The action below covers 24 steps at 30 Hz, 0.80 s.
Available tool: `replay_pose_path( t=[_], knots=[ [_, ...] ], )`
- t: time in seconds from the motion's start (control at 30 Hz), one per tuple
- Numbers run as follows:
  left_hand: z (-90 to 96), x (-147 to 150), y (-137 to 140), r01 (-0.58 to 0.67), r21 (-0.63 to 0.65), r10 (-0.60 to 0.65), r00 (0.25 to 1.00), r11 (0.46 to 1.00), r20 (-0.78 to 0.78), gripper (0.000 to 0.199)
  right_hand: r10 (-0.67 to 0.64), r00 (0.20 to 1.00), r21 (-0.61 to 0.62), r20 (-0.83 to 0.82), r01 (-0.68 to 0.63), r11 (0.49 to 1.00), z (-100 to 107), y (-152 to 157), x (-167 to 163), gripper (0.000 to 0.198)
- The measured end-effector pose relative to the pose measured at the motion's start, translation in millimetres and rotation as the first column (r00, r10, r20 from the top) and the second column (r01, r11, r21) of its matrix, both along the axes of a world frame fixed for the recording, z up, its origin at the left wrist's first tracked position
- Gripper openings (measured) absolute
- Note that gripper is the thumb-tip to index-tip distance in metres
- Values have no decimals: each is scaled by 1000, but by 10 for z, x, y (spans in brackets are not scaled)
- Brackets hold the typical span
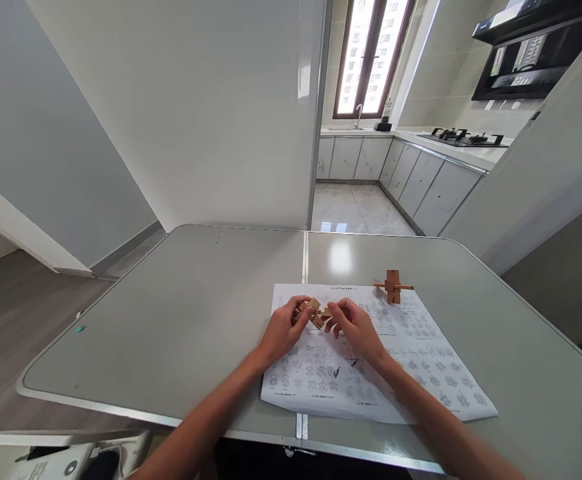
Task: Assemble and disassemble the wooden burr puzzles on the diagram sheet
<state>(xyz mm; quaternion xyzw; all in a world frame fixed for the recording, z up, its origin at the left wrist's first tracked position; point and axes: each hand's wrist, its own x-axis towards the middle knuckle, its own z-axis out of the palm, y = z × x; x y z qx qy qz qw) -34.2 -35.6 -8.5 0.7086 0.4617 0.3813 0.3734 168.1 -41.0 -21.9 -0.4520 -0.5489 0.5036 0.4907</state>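
Observation:
Over the printed sheet, my left hand is closed around a light wooden interlocking puzzle made of short notched blocks. My right hand pinches the puzzle's right side, at a small wooden piece that juts toward its fingers. Part of the puzzle is hidden by my fingers. Beneath both hands lies a large white instruction sheet with rows of small line diagrams and a few dark check marks. A darker brown wooden puzzle, cross-shaped with a thin bar through it, rests at the sheet's upper right edge.
The grey folding table has a metal seam down its middle. A small teal bit lies near its left edge. Past the far edge stand a white wall panel and a kitchen with a stove. A white appliance is at lower left.

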Motion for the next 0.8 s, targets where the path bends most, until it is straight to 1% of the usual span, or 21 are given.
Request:
replay_pose_path(
  t=[0.1, 0.17, 0.27, 0.37, 0.4, 0.47, 0.53, 0.67, 0.8],
  knots=[
    [4, -2, -14, -14, 44, 18, 997, 999, -78, 39, -58, 988, 93, 143, 45, 995, -14, -57, -27, 46],
    [10, 3, -24, -8, 72, 16, 995, 997, -99, 38, -89, 970, 154, 225, 55, 986, -27, -95, -46, 44],
    [21, 6, -41, 22, 105, -10, 992, 994, -122, 39, -140, 945, 225, 294, 74, 972, -42, -131, -69, 43],
    [24, -1, -58, 83, 99, -67, 986, 992, -156, 45, -172, 933, 239, 315, 97, 966, -40, -140, -79, 43],
    [21, -4, -63, 104, 99, -86, 982, 990, -167, 51, -176, 932, 235, 316, 103, 966, -37, -140, -80, 43],
    [4, -10, -67, 132, 119, -107, 975, 984, -196, 69, -180, 933, 228, 312, 111, 967, -32, -137, -81, 43],
    [-27, -10, -62, 132, 163, -92, 969, 978, -228, 78, -183, 931, 235, 315, 111, 966, -32, -136, -86, 42],
    [-100, 8, -43, 95, 272, -13, 957, 958, -289, 70, -205, 915, 276, 348, 109, 955, -48, -151, -104, 41],
    [-138, 29, -34, 111, 398, 45, 930, 911, -364, 68, -189, 908, 281, 375, 83, 956, -59, -180, -125, 38]
  ],
)
